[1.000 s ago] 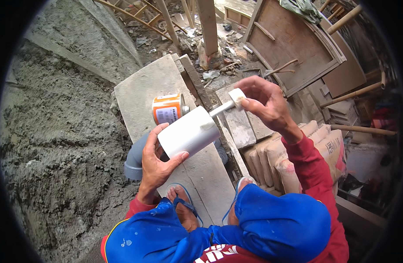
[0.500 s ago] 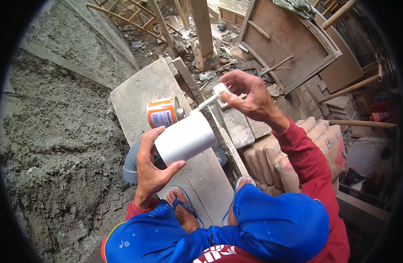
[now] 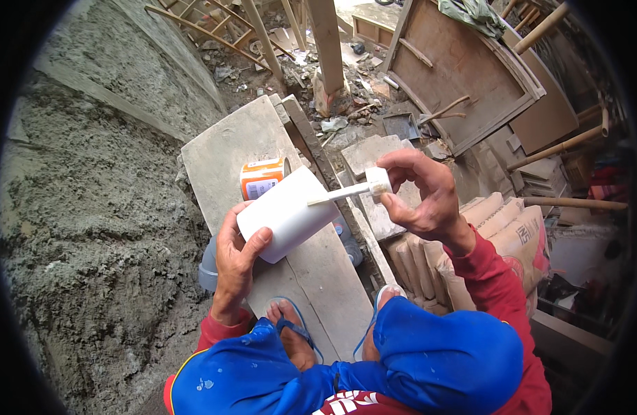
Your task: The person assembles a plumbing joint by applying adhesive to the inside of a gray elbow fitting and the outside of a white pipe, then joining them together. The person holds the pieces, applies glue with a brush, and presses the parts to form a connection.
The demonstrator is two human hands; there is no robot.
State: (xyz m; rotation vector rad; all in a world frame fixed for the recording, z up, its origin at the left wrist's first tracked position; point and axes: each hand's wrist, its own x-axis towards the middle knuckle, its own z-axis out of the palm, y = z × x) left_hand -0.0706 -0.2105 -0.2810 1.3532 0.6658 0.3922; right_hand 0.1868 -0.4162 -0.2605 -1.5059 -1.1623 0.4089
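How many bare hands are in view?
2: the left hand gripping the white plastic cylinder, and the right hand holding the white round-capped stick. No others show.

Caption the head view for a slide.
Left hand grips a white cylinder; right hand holds a white-capped applicator at its end.

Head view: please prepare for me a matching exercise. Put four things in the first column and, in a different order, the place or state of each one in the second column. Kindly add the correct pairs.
Things
1. white cylinder
2. white cap with a stick
3. orange-and-white can
4. brown sacks

Places or states
A. stacked, near the red right sleeve
B. pinched in the right hand
C. partly hidden behind the thing that the left hand holds
D. gripped in the left hand

Pairs: 1-D, 2-B, 3-C, 4-A
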